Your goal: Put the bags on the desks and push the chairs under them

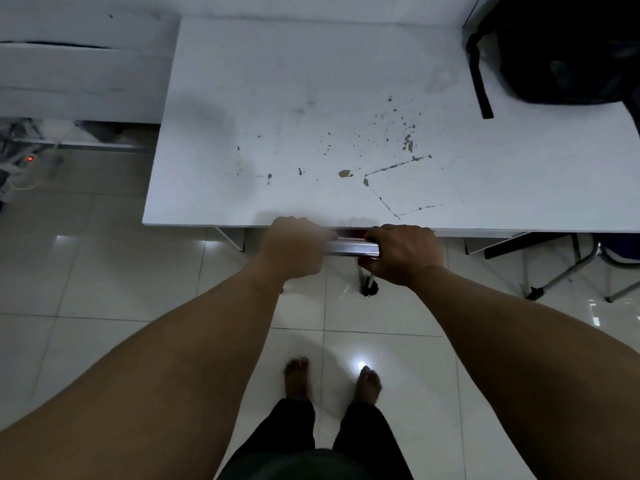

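Chair bar (pixel 351 247): you are gripping it with two hands, left hand (pixel 294 249) and right hand (pixel 403 254); one bag (pixel 568 46) is sitting on one desk (pixel 311 98).

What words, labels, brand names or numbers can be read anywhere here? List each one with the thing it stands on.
None: no readable text shows in this view.
The white desk carries only chips and scratches, no writing.
The black bag at the desk's far right corner shows no legible logo or tag.
The chair's metal bar, gripped by the left hand and right hand, bears no marking.
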Demonstrator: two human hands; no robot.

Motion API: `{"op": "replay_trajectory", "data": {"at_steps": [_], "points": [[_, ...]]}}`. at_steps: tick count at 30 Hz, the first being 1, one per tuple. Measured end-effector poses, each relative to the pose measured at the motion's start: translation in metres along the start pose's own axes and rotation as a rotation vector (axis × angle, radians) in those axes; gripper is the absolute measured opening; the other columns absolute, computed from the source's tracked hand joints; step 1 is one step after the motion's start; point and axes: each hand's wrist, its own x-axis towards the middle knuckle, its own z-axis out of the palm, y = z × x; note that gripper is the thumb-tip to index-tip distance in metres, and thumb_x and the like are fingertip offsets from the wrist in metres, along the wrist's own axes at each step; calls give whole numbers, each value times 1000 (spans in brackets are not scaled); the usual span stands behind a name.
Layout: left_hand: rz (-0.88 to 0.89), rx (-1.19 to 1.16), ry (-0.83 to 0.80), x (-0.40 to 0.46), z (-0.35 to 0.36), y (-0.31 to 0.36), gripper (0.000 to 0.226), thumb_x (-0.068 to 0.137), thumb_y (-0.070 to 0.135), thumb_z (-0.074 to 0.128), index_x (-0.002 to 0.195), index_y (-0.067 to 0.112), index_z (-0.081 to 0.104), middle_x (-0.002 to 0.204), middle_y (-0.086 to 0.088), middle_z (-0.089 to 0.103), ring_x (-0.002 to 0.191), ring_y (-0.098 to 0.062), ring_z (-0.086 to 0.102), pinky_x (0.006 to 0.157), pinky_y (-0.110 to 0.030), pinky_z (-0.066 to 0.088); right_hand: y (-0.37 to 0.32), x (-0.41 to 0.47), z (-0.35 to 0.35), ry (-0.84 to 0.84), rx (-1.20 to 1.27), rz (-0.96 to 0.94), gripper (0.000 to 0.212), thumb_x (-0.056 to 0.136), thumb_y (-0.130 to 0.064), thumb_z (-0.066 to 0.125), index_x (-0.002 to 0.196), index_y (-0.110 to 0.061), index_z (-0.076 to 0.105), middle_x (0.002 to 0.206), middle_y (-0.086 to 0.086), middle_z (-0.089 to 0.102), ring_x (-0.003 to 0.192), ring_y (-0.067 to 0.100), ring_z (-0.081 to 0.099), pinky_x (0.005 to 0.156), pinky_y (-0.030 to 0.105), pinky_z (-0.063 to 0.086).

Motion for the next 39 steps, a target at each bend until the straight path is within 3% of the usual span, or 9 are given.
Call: {"op": "replay_trajectory", "data": {"at_steps": [11,20,25,32,39], "points": [[-87,-58,-40,2,-2,5,48,73,35,61,120,43,63,97,10,73,83,-18,66,66,-27,44,4,-3,-4,-25,15,-54,40,81,-58,59,110,-33,66,96,-8,72,78,20,67,61,27,45],[-110,-144,-62,2,-7,4,46,70,38,63,115,44,64,93,12,72,82,-15,65,64,-25,38,3,-2,-5,-41,56,-59,40,82,-58,57,113,-34,62,98,-8,70,82,20,66,62,27,37],[-150,-227,-143,1,-15,8,43,72,37,62,115,42,62,97,11,71,85,-16,63,70,-27,42,1,-2,-4,-70,115,-6,36,80,-55,58,109,-34,61,97,-8,68,86,20,65,66,30,43],[-224,-331,-392,-1,-29,17,53,79,30,65,130,37,53,121,5,63,105,-19,58,85,-33,49,-2,-8,-19,-296,275,78,31,82,-34,63,112,-28,63,102,-2,67,92,21,63,77,36,54],[-290,-333,-517,-7,-62,18,60,83,26,65,141,27,48,139,-3,51,120,-23,53,97,-35,47,-11,-3,-54,-481,196,99,40,83,-39,65,118,-19,64,110,6,66,95,23,63,83,36,55]]}}
